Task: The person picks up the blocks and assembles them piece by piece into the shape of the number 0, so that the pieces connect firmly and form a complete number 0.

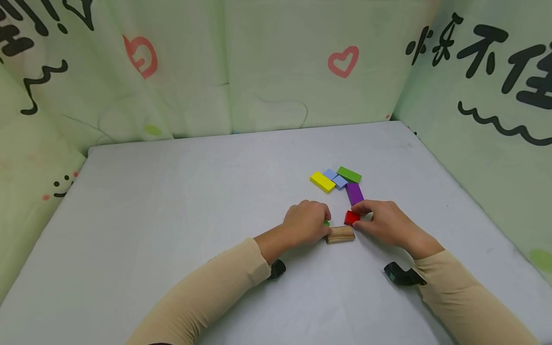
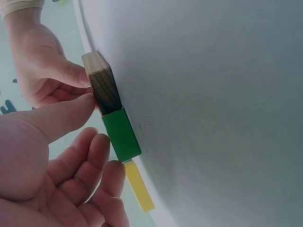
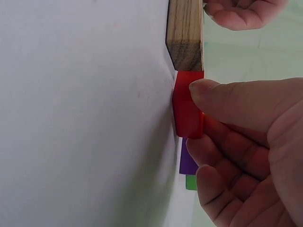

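Observation:
My left hand (image 1: 307,221) curls about a green block (image 2: 122,135), whose other side is mostly hidden in the head view. Its thumb tip meets the side of a wooden block (image 1: 340,234) beside the green one. With thumb and fingers, my right hand (image 1: 385,221) pinches a red block (image 1: 351,218). The red block lies just behind the wooden block's right end; in the right wrist view the red block (image 3: 188,106) appears against the wooden block (image 3: 186,35). A purple block (image 1: 354,193) lies beyond the red one, close to the right fingers.
Farther back on the white table (image 1: 181,201) lie a yellow block (image 1: 322,182), two light blue blocks (image 1: 339,182) and another green block (image 1: 349,174), touching or nearly touching in a curved row. Pale green printed curtains (image 1: 267,67) stand behind and beside the table.

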A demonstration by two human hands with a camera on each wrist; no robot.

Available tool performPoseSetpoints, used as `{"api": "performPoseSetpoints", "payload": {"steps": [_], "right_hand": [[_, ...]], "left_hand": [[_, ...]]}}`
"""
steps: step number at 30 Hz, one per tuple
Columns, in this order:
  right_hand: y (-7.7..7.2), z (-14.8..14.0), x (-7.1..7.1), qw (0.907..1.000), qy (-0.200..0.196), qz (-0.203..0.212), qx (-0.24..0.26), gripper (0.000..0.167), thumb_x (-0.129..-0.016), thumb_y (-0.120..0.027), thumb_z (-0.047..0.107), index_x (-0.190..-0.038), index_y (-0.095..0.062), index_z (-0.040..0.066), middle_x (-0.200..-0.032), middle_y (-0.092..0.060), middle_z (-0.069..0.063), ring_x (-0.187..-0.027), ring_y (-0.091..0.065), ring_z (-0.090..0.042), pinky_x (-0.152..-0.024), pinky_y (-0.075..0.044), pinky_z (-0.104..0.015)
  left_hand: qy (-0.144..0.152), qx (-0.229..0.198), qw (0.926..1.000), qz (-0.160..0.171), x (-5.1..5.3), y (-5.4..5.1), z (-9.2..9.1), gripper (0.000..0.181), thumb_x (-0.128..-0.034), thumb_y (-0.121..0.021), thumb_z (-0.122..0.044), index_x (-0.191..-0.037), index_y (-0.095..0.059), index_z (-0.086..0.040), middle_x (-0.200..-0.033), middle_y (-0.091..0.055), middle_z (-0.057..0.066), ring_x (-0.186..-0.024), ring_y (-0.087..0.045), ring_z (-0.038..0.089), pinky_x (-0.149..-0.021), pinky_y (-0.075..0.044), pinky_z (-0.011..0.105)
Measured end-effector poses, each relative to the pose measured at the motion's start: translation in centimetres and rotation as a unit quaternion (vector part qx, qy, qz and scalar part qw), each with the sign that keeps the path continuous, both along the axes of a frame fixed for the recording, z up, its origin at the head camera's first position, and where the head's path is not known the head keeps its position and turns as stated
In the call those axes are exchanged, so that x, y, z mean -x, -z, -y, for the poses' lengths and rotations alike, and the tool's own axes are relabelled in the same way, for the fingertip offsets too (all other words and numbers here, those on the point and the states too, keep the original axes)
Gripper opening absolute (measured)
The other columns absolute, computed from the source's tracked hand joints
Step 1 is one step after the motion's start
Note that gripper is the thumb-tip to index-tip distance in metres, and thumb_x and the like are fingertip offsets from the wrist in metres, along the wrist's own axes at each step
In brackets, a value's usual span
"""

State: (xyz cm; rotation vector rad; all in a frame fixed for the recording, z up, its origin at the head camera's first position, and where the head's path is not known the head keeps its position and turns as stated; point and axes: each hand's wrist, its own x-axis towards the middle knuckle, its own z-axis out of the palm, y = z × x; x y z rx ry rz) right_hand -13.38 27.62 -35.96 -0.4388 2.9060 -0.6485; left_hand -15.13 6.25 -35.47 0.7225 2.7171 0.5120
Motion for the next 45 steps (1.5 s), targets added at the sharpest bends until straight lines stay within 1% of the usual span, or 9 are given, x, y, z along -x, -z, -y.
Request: {"api": "performPoseSetpoints", "payload": {"steps": [8, 21, 40, 45], "right_hand": [[-0.05, 0.09, -0.18, 1.0, 0.0, 0.0, -0.002, 0.037, -0.089, -0.075, 0.012, -0.121, -0.066, -0.003, -0.109, -0.068, -0.015, -0.097, -0.062, -0.032, -0.082, -0.055, -0.047], [-0.14, 0.29, -0.41, 1.0, -0.001, 0.001, 0.0, 0.036, -0.089, -0.074, 0.012, -0.121, -0.066, -0.003, -0.109, -0.068, -0.016, -0.094, -0.063, -0.03, -0.082, -0.055, -0.047], [0.02, 0.21, -0.54, 1.0, 0.005, 0.005, -0.001, 0.04, -0.089, -0.076, 0.014, -0.123, -0.065, -0.003, -0.11, -0.068, -0.016, -0.097, -0.063, -0.032, -0.083, -0.054, -0.047], [-0.05, 0.21, -0.57, 1.0, 0.003, 0.008, 0.0, 0.042, -0.089, -0.076, 0.015, -0.125, -0.064, -0.003, -0.112, -0.068, -0.017, -0.101, -0.062, -0.034, -0.085, -0.054, -0.048]], "left_hand": [[0.001, -0.002, 1.0, -0.002, 0.02, 0.21, -0.03, 0.027, -0.0922, -0.074, -0.032, -0.115, -0.073, -0.018, -0.103, -0.069, -0.008, -0.089, -0.057, 0.01, -0.071, -0.048, 0.025], [0.001, -0.004, 1.0, -0.003, 0.07, 0.05, 0.07, 0.028, -0.0926, -0.074, -0.032, -0.117, -0.072, -0.017, -0.105, -0.069, -0.008, -0.089, -0.057, 0.01, -0.072, -0.048, 0.026], [0.002, 0.001, 1.0, 0.005, -0.02, 0.13, 0.01, 0.029, -0.0927, -0.073, -0.032, -0.118, -0.072, -0.018, -0.104, -0.069, -0.008, -0.089, -0.056, 0.01, -0.07, -0.047, 0.025], [0.002, 0.0, 1.0, 0.004, -0.03, 0.11, 0.02, 0.029, -0.0929, -0.073, -0.032, -0.118, -0.072, -0.018, -0.105, -0.069, -0.008, -0.089, -0.056, 0.011, -0.07, -0.047, 0.025]]}}
